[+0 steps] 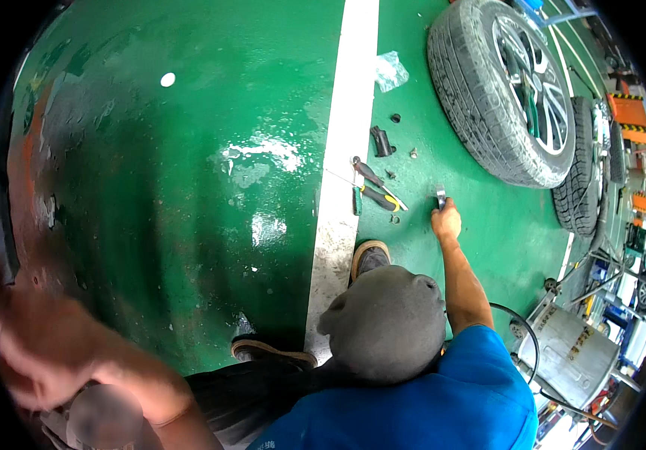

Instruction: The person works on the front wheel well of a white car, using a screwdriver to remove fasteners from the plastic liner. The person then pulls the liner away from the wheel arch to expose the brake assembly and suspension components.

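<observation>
At the lower left, my left hand (45, 341) is smeared by motion, and its forearm runs in from the lower edge. I cannot make out its fingers or whether they hold anything. Just below it is a dark, rounded, blurred shape (105, 416) that I cannot name. My right hand does not show. In front of me a person in a blue shirt and grey cap (383, 322) bends over the green floor (188, 187). That person's outstretched hand (447, 221) holds a small shiny metal piece (440, 196).
Screwdrivers (380, 197) and small dark parts lie beside a white floor line (349, 97). Beyond them are a clear plastic bag (391, 71) and a large wheel with a tyre (480, 90). More tyres (579, 172) and a grey metal cart (570, 356) stand at the right.
</observation>
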Motion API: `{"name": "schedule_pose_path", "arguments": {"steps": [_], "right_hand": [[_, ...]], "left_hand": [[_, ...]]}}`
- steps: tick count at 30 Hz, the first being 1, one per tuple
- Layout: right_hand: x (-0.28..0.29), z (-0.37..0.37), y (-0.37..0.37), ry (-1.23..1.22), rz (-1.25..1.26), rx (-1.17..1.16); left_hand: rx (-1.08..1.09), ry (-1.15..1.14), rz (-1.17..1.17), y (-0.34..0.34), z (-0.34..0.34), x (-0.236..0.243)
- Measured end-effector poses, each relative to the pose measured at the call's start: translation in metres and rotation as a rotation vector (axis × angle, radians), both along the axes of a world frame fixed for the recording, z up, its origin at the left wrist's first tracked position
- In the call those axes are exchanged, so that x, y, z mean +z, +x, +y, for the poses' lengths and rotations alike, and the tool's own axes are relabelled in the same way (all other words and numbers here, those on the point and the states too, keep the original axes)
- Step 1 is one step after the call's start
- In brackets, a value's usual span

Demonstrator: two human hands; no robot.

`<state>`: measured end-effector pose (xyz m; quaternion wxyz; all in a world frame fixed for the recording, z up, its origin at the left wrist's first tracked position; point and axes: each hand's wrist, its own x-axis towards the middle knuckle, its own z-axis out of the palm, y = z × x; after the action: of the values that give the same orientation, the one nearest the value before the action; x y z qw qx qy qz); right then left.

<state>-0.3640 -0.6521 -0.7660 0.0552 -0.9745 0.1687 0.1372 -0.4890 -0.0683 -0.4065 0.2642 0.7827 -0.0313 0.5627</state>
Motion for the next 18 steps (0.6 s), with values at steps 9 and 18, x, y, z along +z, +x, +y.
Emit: {"name": "schedule_pose_path", "arguments": {"steps": [9,18], "right_hand": [[0.03,0.034,0.012,0.206,-0.37,0.304],[0.048,0.11,0.021,0.466,-0.219,0.667]], "left_hand": [[-0.188,0.168,0.921,0.087,-0.09,-0.115],[-0.161,0.261,1.368,0.077,-0.094,-0.176]]}}
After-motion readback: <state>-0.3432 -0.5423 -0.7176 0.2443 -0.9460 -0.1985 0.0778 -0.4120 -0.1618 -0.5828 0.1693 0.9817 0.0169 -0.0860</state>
